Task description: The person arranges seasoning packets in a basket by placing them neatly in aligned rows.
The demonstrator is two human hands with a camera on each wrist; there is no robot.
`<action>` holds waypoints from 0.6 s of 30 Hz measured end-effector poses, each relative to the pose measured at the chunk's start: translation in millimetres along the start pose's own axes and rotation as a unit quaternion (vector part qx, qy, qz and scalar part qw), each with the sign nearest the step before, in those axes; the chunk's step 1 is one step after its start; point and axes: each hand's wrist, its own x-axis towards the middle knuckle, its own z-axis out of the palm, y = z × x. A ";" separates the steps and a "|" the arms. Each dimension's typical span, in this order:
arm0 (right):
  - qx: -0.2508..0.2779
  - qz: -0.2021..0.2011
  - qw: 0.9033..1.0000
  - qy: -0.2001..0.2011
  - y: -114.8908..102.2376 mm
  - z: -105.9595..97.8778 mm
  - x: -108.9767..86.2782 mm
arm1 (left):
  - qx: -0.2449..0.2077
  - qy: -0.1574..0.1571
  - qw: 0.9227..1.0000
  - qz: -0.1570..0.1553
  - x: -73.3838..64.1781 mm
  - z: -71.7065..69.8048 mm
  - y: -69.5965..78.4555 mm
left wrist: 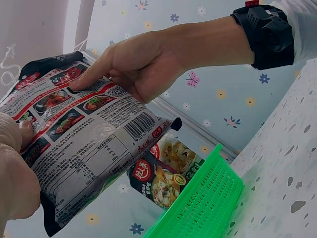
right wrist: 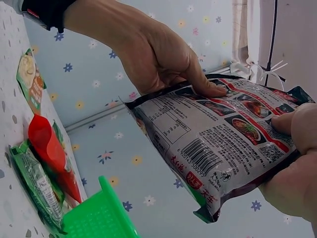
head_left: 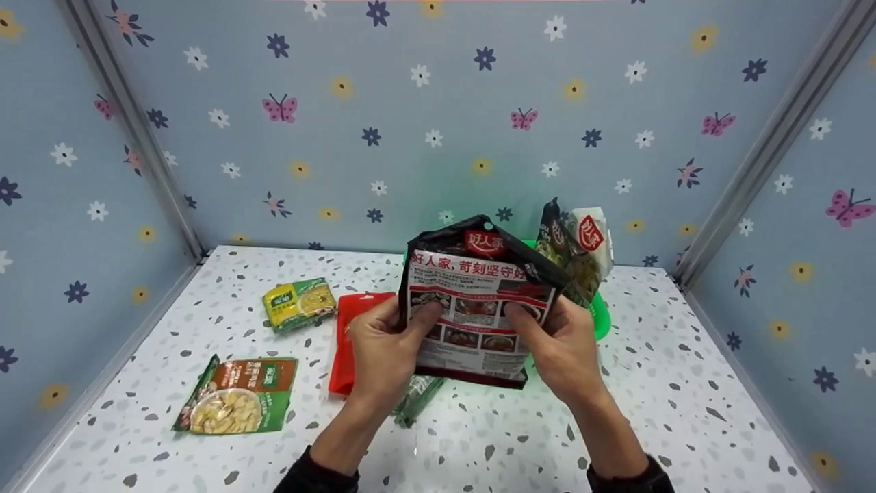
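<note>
Hands (head_left: 384, 348) grip black-edged packet (head_left: 472, 318); red pouch (head_left: 344, 346), green basket (head_left: 601, 320) partly hidden behind.

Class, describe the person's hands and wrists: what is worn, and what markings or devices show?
The left hand and right hand are ungloved. Each arm wears a black band: the left wristband and right wristband. The latter carries a dark camera-like device and small red tag, beside a pale sleeve.
</note>
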 end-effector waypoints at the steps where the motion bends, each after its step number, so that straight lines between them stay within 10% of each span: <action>1: 0.000 -0.005 1.000 0.003 0.4 0.1 0.2 | 0.001 -0.001 1.000 -0.003 0.0 0.1 0.3; 18: 0.023 -0.018 0.998 0.048 -4.3 -12.7 1.2 | -0.031 -0.167 0.984 -0.048 1.2 -5.8 1.6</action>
